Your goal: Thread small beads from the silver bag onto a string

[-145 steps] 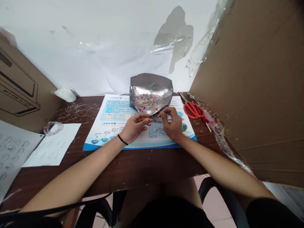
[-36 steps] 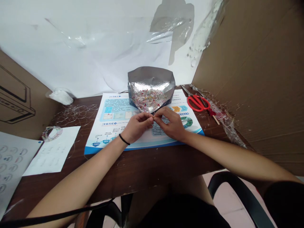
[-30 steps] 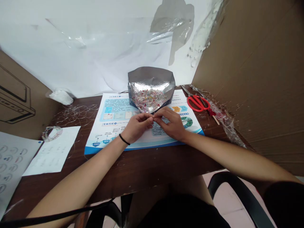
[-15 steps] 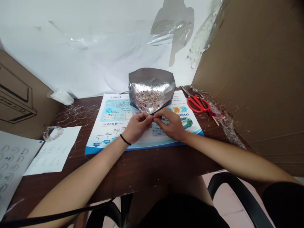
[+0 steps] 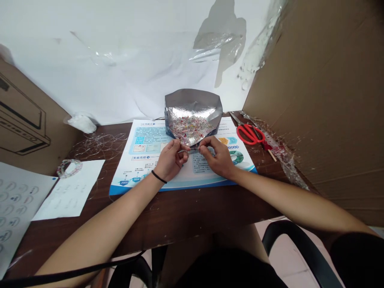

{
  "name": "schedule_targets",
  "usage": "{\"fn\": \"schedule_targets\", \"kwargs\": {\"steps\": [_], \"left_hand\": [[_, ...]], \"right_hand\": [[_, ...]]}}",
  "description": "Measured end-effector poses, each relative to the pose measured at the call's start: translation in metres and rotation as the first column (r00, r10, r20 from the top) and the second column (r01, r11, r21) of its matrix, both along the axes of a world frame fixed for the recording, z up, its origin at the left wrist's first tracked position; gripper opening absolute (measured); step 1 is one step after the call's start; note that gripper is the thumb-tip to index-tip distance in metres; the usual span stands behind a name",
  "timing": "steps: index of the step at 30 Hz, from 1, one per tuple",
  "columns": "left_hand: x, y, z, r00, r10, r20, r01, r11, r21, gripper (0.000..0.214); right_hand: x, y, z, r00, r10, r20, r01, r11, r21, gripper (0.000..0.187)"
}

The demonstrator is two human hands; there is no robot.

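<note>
My left hand [image 5: 173,160], with a black band at its wrist, pinches one end of a thin, pale thread [image 5: 194,149]. The thumb and forefinger of my right hand [image 5: 216,156] are pressed together on the other end, a short gap away. Whether a bead sits on the thread is too small to tell. Just beyond my fingertips a silver foil bag [image 5: 195,98] stands open, its lower part full of small clear, pink and red beads [image 5: 192,127]. Under both hands lies a blue and white printed sheet [image 5: 144,168].
Red-handled scissors [image 5: 250,133] lie right of the sheet, beside crumpled plastic wrap [image 5: 285,160]. To the left are tangled clear thread [image 5: 99,145], beaded bracelets [image 5: 69,168] on white paper [image 5: 69,200] and a white bundle [image 5: 81,123]. Cardboard boxes [image 5: 315,100] flank the table [image 5: 186,216].
My hands have drawn slightly apart, so a short length of thread shows between them. The left fingers have spread a little. The view has shifted slightly.
</note>
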State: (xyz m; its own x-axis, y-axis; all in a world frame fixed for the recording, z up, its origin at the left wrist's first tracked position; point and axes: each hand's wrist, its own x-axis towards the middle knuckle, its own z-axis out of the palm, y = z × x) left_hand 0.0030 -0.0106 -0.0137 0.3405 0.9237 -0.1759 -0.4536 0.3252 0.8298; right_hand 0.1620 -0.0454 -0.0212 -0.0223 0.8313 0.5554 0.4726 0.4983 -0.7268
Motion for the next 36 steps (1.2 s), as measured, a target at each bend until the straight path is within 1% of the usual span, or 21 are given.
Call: {"fn": "schedule_targets", "kwargs": {"steps": [2, 7, 13, 17, 22, 26, 29, 33, 36], "left_hand": [[0.000, 0.000, 0.000, 0.999, 0.010, 0.034, -0.010, 1.000, -0.002, 0.017], [0.001, 0.001, 0.001, 0.986, 0.108, 0.126, -0.107, 0.994, -0.021, 0.016], [-0.001, 0.003, -0.002, 0.987, 0.081, 0.139, -0.071, 0.995, -0.075, 0.013], [-0.002, 0.003, -0.001, 0.982, 0.025, 0.188, -0.018, 0.999, -0.040, 0.016], [-0.003, 0.002, 0.004, 0.968, -0.068, 0.240, 0.076, 0.997, -0.023, 0.025], [-0.005, 0.001, 0.006, 0.963, -0.101, 0.250, 0.111, 0.994, -0.024, 0.025], [-0.007, 0.000, 0.007, 0.958, -0.147, 0.247, 0.160, 0.986, -0.034, 0.022], [-0.009, -0.002, 0.008, 0.947, -0.212, 0.240, 0.230, 0.972, -0.048, 0.020], [-0.011, -0.002, 0.009, 0.936, -0.234, 0.263, 0.251, 0.968, -0.030, 0.021]], "right_hand": [[0.000, 0.000, 0.000, 1.000, 0.006, -0.018, -0.006, 1.000, -0.021, 0.008], [0.001, 0.001, -0.002, 0.998, 0.020, -0.065, -0.024, 0.998, -0.059, 0.010], [0.001, 0.001, -0.003, 0.992, 0.045, -0.121, -0.055, 0.995, -0.082, 0.012], [0.002, 0.005, -0.002, 0.985, 0.038, -0.171, -0.055, 0.994, -0.098, 0.013], [0.005, 0.011, -0.003, 0.972, -0.014, -0.235, -0.018, 0.991, -0.133, 0.016], [0.006, 0.012, -0.005, 0.964, -0.018, -0.265, -0.019, 0.990, -0.137, 0.016], [0.006, 0.014, -0.006, 0.957, -0.032, -0.289, -0.012, 0.989, -0.148, 0.016], [0.009, 0.020, -0.008, 0.932, -0.101, -0.349, 0.030, 0.979, -0.203, 0.018], [0.010, 0.024, -0.009, 0.908, -0.157, -0.388, 0.064, 0.968, -0.241, 0.019]]}}
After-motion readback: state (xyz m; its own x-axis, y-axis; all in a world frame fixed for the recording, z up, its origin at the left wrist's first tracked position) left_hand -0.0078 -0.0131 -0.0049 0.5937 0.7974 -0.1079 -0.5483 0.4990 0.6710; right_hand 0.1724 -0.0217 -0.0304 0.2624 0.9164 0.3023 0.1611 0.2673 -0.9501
